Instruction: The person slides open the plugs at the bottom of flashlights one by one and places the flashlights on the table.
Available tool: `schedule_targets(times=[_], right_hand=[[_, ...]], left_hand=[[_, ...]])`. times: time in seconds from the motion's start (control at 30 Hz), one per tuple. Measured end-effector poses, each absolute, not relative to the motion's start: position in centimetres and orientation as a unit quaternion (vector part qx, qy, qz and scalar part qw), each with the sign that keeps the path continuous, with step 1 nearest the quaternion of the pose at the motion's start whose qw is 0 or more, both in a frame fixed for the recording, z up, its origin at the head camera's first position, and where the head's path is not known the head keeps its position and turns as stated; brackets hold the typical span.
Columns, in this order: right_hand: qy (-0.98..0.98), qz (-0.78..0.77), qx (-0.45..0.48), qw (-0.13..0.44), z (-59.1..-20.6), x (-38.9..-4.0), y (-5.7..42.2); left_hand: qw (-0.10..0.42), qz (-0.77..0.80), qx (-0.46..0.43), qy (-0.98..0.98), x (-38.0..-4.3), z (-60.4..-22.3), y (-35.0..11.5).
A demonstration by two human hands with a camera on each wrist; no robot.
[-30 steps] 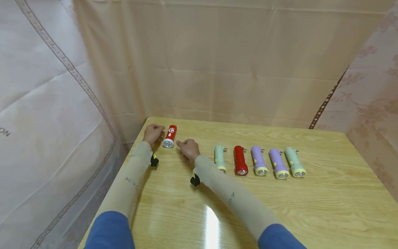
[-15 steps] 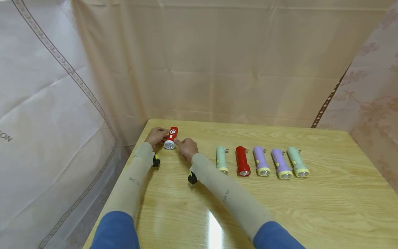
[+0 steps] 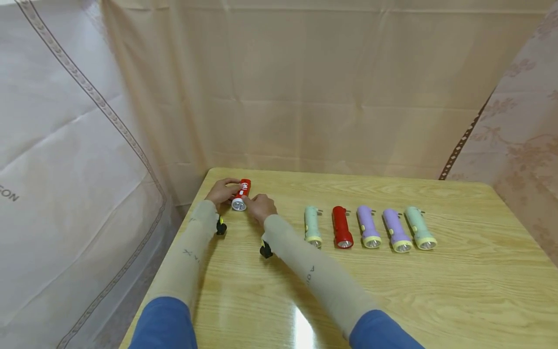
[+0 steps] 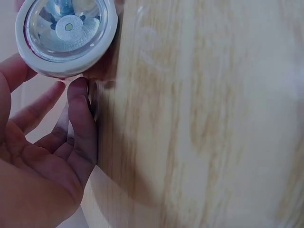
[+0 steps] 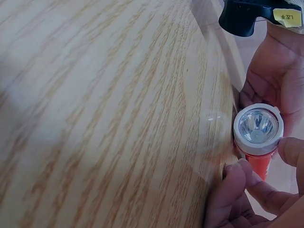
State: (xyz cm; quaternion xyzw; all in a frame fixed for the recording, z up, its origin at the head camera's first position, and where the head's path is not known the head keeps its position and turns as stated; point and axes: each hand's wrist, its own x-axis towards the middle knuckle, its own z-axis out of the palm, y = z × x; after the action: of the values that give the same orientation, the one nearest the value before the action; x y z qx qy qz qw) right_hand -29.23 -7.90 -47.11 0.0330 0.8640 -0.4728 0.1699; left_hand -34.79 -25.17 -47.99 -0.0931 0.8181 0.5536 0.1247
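Observation:
A red flashlight with a white head (image 3: 238, 204) lies near the table's far left corner, its lens facing me. My left hand (image 3: 223, 191) holds it from the left, a finger reaching over the body and partly covering a white print. From the right, my right hand (image 3: 260, 208) grips it near the head. The left wrist view has the white-rimmed lens (image 4: 69, 28) above curled lower fingers. In the right wrist view, thumb and fingers come around the flashlight (image 5: 258, 129) from both sides, with the left hand (image 5: 285, 66) beyond it.
To the right several flashlights lie in a row: a mint one (image 3: 312, 223), a plain red one (image 3: 342, 225), two purple ones and another mint one (image 3: 419, 227). Prongs stick out near their tails. A beige cloth (image 3: 301, 97) hangs behind the wooden table (image 3: 436, 295).
Both hands have closed in on the red-and-white flashlight. The left fingers now reach over its body, and the right thumb has come up against it. The row stays put.

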Motion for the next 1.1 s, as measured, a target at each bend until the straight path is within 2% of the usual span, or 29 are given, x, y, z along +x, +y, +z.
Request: schedule_targets(times=[0.4, 0.67, 0.9, 1.1], right_hand=[[0.883, -0.434, 0.010, 0.179, -45.9, -28.6, -7.8], [0.850, -0.491, 0.033, 0.189, -46.1, -29.0, -8.1], [0.823, -0.526, 0.060, 0.206, -46.4, -28.5, -9.2], [0.804, -0.551, 0.058, 0.214, -46.2, -28.2, -9.3]], left_hand=[[0.119, 0.559, -0.122, 0.811, -34.3, -48.1, -24.6], [0.133, 0.533, -0.116, 0.828, -34.3, -47.6, -24.3], [0.148, 0.520, -0.075, 0.838, -34.1, -47.5, -24.3], [0.159, 0.576, -0.094, 0.796, -34.8, -48.0, -24.7]])
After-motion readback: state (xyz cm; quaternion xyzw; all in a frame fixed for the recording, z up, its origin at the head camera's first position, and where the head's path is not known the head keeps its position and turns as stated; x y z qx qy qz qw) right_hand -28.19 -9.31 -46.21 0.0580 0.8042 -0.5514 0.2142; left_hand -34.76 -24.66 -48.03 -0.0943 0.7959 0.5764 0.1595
